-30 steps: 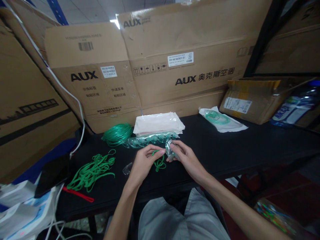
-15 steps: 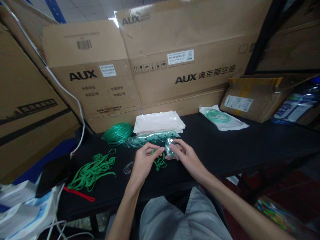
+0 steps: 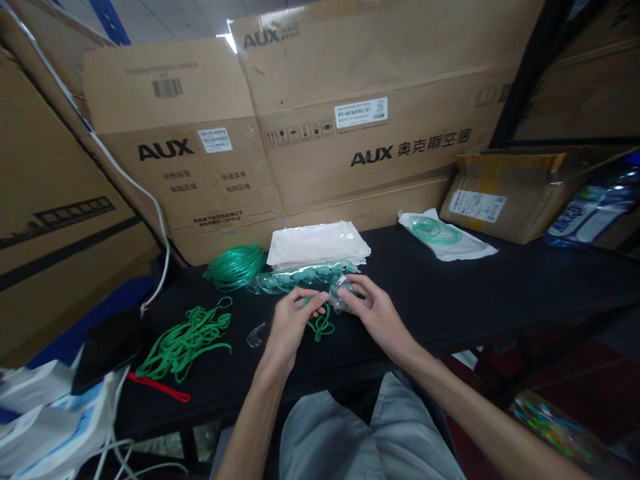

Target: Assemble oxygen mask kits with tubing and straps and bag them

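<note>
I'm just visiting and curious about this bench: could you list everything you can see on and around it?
clear plastic mask piece: one, clear, in the right hand's grip
thin green elastic strap: one, green, pinched by the left hand, trailing on the table
row of clear masks: one row, clear-green, behind the hands
stack of white plastic bags: one, white, table middle
coil of green tubing: one, green, left of the bags
heap of green straps: one, green, table left
bagged mask: one, white-green, table right
black table: one
brown cardboard boxes: several, behind
left hand: one
right hand: one
</note>
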A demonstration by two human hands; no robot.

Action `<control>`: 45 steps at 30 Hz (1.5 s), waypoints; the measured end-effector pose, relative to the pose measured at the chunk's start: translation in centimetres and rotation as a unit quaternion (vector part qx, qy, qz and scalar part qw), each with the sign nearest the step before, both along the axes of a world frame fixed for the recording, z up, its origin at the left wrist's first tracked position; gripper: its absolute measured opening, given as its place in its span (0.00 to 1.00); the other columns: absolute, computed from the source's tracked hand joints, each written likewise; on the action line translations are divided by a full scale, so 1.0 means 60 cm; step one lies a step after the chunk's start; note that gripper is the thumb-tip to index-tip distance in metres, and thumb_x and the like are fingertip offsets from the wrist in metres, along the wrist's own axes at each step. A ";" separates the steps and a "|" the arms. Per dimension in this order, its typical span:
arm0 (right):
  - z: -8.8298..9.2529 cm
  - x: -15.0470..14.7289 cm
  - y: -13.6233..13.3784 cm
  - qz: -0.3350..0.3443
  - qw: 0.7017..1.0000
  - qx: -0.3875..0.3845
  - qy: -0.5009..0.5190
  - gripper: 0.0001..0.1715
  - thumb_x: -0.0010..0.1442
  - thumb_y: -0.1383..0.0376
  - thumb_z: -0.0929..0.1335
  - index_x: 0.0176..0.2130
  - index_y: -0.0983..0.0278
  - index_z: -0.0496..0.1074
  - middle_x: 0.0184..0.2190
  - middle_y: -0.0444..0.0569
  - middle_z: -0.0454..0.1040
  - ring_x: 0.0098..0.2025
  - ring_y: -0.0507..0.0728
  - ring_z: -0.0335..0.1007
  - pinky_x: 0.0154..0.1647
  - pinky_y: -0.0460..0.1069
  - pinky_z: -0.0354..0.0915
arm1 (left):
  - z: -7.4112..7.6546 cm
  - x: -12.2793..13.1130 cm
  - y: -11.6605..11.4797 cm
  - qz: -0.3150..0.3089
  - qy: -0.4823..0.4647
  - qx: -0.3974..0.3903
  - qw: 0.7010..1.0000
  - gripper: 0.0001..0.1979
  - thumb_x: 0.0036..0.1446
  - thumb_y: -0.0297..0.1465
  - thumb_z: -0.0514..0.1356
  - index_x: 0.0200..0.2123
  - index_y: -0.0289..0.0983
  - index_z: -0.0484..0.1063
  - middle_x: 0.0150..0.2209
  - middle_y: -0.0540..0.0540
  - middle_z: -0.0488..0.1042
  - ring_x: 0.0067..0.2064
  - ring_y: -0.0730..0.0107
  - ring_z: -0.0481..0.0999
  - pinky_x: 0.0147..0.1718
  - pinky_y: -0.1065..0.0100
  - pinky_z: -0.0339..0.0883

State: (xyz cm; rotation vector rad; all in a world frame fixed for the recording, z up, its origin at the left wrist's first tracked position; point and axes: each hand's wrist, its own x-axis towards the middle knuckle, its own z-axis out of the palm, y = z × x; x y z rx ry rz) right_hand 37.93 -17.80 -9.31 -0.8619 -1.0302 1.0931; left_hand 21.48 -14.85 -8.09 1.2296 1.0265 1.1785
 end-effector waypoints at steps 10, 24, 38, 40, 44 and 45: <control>-0.002 0.001 0.000 -0.019 1.000 0.013 -0.017 0.24 0.55 0.52 0.77 0.46 0.59 0.73 0.42 0.48 0.79 0.46 0.59 0.78 0.49 0.54 0.74 | -0.004 0.007 -0.004 -0.011 -0.026 -0.012 1.000 0.16 0.46 0.36 0.75 0.35 0.34 0.77 0.27 0.49 0.79 0.30 0.74 0.75 0.31 0.73 0.65; -0.009 0.002 0.005 -0.041 0.997 0.032 -0.064 0.25 0.55 0.51 0.76 0.46 0.60 0.71 0.41 0.47 0.77 0.45 0.58 0.78 0.46 0.51 0.74 | 0.002 0.005 -0.008 -0.032 0.020 0.041 0.998 0.15 0.51 0.37 0.73 0.37 0.35 0.79 0.26 0.51 0.78 0.29 0.72 0.76 0.30 0.73 0.64; -0.012 0.011 0.004 -0.047 0.987 0.025 -0.150 0.21 0.63 0.52 0.71 0.48 0.64 0.77 0.43 0.55 0.81 0.44 0.62 0.79 0.40 0.53 0.74 | -0.007 -0.006 -0.006 -0.134 0.055 0.088 0.986 0.14 0.55 0.35 0.71 0.43 0.38 0.74 0.39 0.45 0.84 0.46 0.61 0.82 0.45 0.66 0.70; -0.009 0.013 0.002 -0.069 0.982 0.053 -0.169 0.19 0.63 0.54 0.72 0.50 0.62 0.75 0.48 0.54 0.79 0.51 0.63 0.77 0.47 0.54 0.74 | -0.008 -0.005 -0.005 -0.131 0.058 0.091 0.986 0.14 0.56 0.34 0.71 0.42 0.38 0.74 0.40 0.45 0.83 0.46 0.60 0.82 0.44 0.66 0.70; -0.003 0.020 -0.002 -0.109 0.965 0.109 -0.214 0.14 0.61 0.58 0.74 0.46 0.58 0.76 0.53 0.52 0.72 0.57 0.63 0.71 0.53 0.56 0.72 | -0.007 -0.006 -0.005 -0.124 0.068 0.099 0.985 0.13 0.55 0.34 0.71 0.40 0.38 0.73 0.39 0.46 0.83 0.45 0.60 0.82 0.42 0.67 0.70; -0.002 0.022 -0.003 -0.109 0.961 0.118 -0.226 0.12 0.61 0.58 0.74 0.45 0.57 0.77 0.53 0.52 0.72 0.57 0.63 0.71 0.53 0.56 0.71 | -0.007 -0.006 -0.005 -0.123 0.072 0.101 0.985 0.13 0.55 0.35 0.71 0.40 0.38 0.73 0.39 0.46 0.83 0.45 0.60 0.81 0.42 0.67 0.70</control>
